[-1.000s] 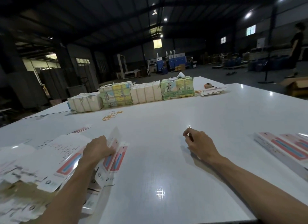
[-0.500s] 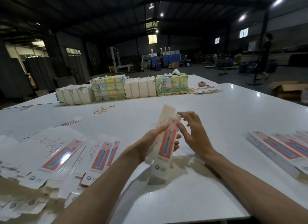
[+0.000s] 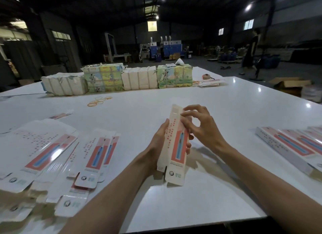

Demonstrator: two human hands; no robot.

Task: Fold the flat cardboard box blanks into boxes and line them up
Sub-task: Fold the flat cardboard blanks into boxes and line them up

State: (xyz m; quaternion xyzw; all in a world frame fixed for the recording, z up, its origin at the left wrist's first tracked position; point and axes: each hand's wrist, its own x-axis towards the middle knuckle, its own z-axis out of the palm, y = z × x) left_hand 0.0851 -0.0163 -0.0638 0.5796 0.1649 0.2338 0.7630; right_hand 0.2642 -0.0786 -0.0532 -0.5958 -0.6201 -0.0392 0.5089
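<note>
Blank (image 3: 176, 146) lifted from left pile (image 3: 97, 155), now half popped open mid-table; gripped by left hand (image 3: 156, 146), top pinched by right hand (image 3: 202, 129). Bottom flaps (image 3: 161, 169) untucked, lol.

one left hand (image 3: 157, 143), one right hand (image 3: 207, 129), one box blank (image 3: 176, 171), four wrapped bundles (image 3: 139, 79), one distant person (image 3: 250, 49)

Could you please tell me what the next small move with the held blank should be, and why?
Probably squeeze the blank along its long edges so it squares into a tube. The left hand grips its left side, the right hand pinches its upper right edge, and it looks only partly opened, with end flaps untucked, unlike the finished boxes lined up at right.
</note>
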